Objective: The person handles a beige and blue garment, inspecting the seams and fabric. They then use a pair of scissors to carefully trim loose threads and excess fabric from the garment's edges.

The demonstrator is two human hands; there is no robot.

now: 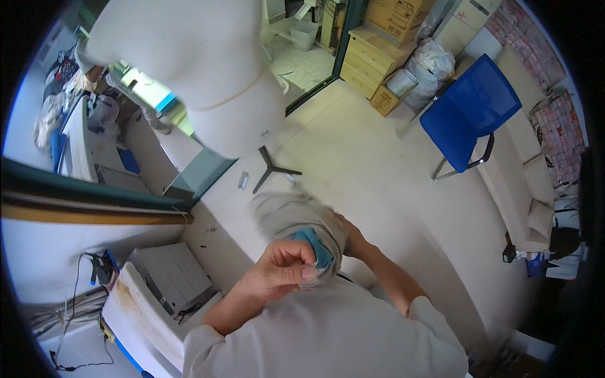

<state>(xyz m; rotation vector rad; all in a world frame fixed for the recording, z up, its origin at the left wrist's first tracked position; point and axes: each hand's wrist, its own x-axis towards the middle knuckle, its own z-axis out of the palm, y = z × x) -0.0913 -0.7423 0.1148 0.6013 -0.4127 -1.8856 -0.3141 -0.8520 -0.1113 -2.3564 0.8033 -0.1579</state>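
Observation:
In front of my chest is a bunched beige-grey cloth [296,211], its far end smeared by motion. A teal piece of fabric [320,249] shows at its near end. My left hand [280,271] is closed, thumb and fingers pinching the bundle beside the teal part. From the right, my right hand [353,239] grips the cloth's far side; most of its fingers are hidden behind the folds. Beyond the cloth stands a white mannequin torso [189,57], with a black three-legged base [271,169] on the floor under it.
A blue chair [450,129] stands at the right, before a pale sofa [504,183]. Wooden drawers [365,63], a cardboard box [384,101] and plastic bags [432,63] are at the back. At the left are a glass partition and a grey box-shaped unit [173,271].

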